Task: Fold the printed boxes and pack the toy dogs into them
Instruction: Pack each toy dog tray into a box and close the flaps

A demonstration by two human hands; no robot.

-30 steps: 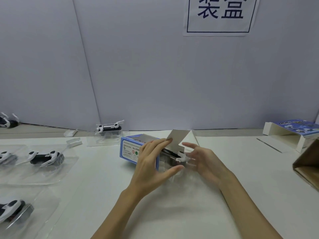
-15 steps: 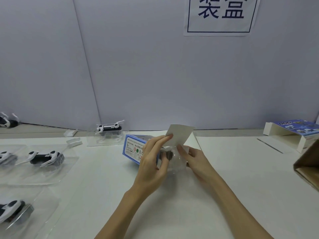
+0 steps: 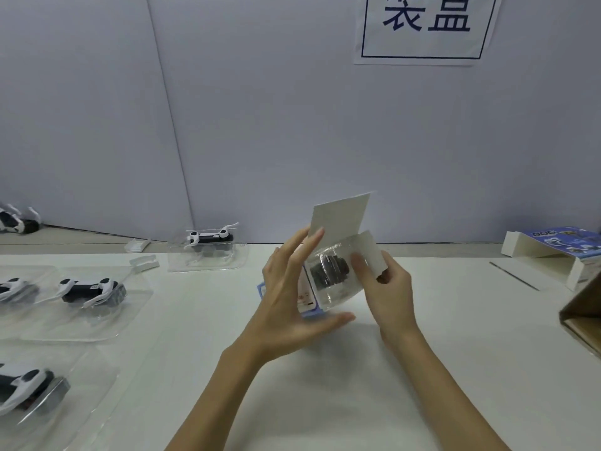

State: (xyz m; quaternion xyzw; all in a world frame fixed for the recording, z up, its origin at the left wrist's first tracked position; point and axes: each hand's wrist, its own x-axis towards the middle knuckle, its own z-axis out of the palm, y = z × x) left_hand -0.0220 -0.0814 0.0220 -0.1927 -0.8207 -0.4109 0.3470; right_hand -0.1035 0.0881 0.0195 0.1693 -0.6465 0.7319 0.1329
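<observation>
I read this as a packing station, probably in a small factory: a white bench [image 3: 325, 402] against plain grey partition panels [image 3: 260, 125], a printed sign [image 3: 422, 27] overhead, toy dogs in clear trays [image 3: 91, 292] lined up.
</observation>
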